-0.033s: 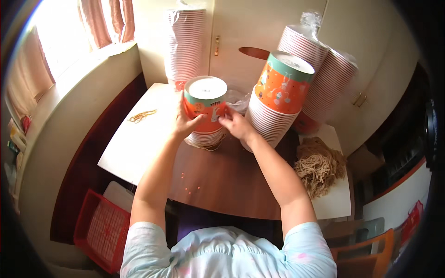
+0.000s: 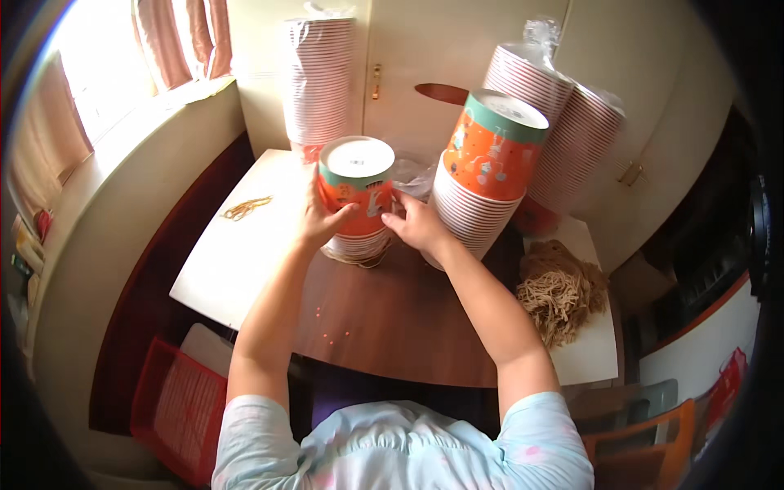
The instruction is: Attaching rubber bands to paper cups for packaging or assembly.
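A short stack of upside-down paper buckets (image 2: 357,245) stands on the brown table, with an orange bucket (image 2: 347,192) with a green band and white base on top. My left hand (image 2: 320,214) is wrapped round that top bucket's left side, thumb across its front. At its right side, my right hand (image 2: 416,222) grips it between thumb and fingers; some fingertips are hidden. Tan loops (image 2: 367,260) lie round the foot of this stack. Close by on the right rises a taller stack of nested buckets (image 2: 474,200), topped by a matching orange bucket (image 2: 496,151).
Plastic-wrapped bucket stacks stand at the back left (image 2: 318,86) and back right (image 2: 576,147). A heap of tan strands (image 2: 559,294) lies on the table's right side, several tan bands (image 2: 245,208) on the white left part. A red basket (image 2: 181,412) sits low at left.
My right thumb and fingers have shifted slightly on the bucket's side and spread a little. The whole view has moved a touch; the stacks stand as before.
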Motion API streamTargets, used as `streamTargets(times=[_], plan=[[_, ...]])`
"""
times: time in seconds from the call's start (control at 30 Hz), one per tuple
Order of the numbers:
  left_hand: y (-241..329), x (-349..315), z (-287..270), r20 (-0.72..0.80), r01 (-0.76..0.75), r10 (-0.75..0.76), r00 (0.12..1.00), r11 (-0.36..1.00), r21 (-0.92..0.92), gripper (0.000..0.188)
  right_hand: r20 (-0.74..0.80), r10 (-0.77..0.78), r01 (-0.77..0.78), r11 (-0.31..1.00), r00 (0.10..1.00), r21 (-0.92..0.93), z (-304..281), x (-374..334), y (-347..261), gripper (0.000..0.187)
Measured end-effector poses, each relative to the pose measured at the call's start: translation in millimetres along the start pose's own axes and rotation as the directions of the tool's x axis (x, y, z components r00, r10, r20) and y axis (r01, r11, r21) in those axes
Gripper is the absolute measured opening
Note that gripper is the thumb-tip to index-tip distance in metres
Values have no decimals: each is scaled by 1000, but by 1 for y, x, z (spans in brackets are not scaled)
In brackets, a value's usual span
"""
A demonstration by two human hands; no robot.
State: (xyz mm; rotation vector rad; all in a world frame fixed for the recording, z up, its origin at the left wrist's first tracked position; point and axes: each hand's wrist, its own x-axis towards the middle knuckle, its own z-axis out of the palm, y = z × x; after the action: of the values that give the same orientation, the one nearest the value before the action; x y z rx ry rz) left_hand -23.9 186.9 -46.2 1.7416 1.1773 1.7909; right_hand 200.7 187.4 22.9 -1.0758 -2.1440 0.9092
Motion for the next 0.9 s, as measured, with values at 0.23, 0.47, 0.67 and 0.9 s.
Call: streamTargets(times=[0.23, 0.47, 0.67, 0.9], plan=[[80, -21, 43, -156, -207, 348, 924, 802, 561, 100, -416, -754, -41, 462, 508, -886, -138, -55, -91, 38], [135, 2, 175, -7, -78, 82, 997, 969, 235, 127, -404, -639, 184, 653, 655, -735, -197, -29, -53, 28], [121, 11, 203, -47, 117, -107, 993, 931, 345, 131, -481, -506, 117, 766, 716, -632, -196, -13, -67, 24], [125, 12, 200, 17, 139, -167, 986, 869, 474, 126, -573, -795, 189, 605, 200, -773, -263, -32, -151, 16]])
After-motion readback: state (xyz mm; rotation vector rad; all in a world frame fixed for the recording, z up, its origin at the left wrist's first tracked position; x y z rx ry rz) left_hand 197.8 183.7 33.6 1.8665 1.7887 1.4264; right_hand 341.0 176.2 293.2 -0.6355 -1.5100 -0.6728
